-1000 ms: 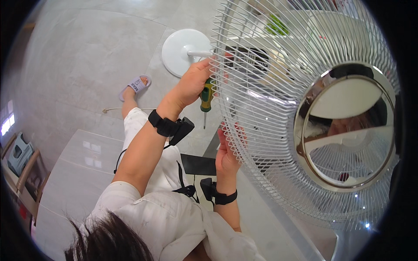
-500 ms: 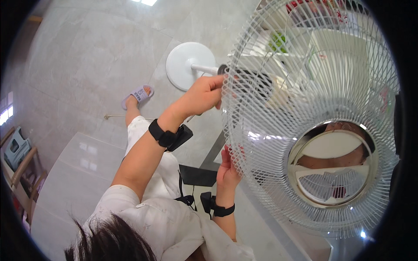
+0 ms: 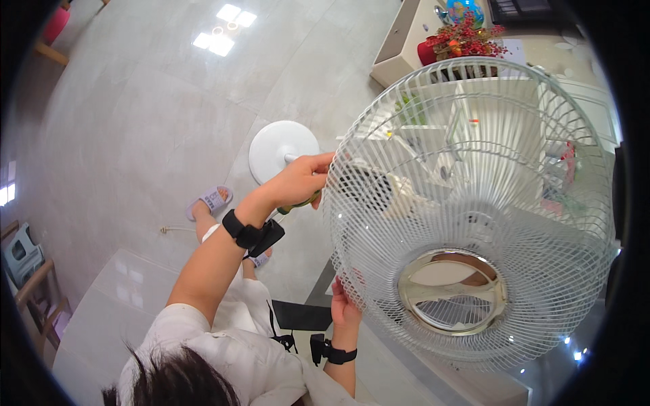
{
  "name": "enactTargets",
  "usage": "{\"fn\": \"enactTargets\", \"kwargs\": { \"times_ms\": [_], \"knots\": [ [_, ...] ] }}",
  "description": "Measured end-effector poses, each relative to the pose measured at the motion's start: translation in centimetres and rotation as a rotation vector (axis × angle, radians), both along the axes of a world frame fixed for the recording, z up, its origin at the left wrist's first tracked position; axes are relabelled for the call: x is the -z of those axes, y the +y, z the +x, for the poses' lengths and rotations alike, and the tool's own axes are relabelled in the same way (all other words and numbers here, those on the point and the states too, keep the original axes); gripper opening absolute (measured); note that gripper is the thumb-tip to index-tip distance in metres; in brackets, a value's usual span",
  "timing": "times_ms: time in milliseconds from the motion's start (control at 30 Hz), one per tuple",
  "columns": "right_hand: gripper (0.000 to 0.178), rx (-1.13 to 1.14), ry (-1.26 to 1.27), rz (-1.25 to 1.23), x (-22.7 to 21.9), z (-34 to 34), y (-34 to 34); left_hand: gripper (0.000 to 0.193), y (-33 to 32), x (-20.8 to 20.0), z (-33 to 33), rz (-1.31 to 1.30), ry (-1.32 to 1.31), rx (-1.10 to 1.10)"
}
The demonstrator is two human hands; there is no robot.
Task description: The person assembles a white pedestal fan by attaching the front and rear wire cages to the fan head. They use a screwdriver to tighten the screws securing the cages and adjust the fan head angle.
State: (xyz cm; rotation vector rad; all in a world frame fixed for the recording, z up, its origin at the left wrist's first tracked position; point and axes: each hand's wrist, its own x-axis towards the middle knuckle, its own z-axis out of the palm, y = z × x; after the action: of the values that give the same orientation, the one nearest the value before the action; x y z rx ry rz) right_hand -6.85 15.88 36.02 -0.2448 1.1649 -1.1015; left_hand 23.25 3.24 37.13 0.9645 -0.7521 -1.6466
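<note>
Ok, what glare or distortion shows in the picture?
Head view: bright white glare patches on the floor, toward the top; head view: mirrored reflections in the chrome disc of the fan guard; head view: fisheye bending toward the black rim.

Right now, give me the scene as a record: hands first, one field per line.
left hand: at the left edge of the grille, with a green screwdriver mostly hidden beneath it
right hand: at the grille's lower left edge, grip unclear
grille: round, wire; shiny disc below its middle
base: white, round, on the floor
background: red berries
</note>
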Motion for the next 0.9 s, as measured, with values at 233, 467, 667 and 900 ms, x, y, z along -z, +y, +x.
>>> {"fn": "enactTargets", "kwargs": {
  "times_ms": [233,467,667,900],
  "knots": [
    [0.036,0.401,0.645,-0.212,-7.2,-9.7,2.9,0.039,0.2,0.9,-1.2,0.116,-0.115,0.030],
    [0.088,0.424,1.058,-0.711,-23.0,-11.6,1.5,0.017,1.0,1.7,-4.2,0.124,-0.116,-0.019],
    [0.115,0.137,1.422,-0.815,-30.4,-9.7,-2.0,0.017,2.1,3.1,-6.8,0.163,0.002,0.038],
    [0.110,-0.161,1.195,-0.818,-32.7,-12.0,-5.6,0.019,1.8,2.0,-7.2,0.224,0.015,-0.003]
  ]
}}
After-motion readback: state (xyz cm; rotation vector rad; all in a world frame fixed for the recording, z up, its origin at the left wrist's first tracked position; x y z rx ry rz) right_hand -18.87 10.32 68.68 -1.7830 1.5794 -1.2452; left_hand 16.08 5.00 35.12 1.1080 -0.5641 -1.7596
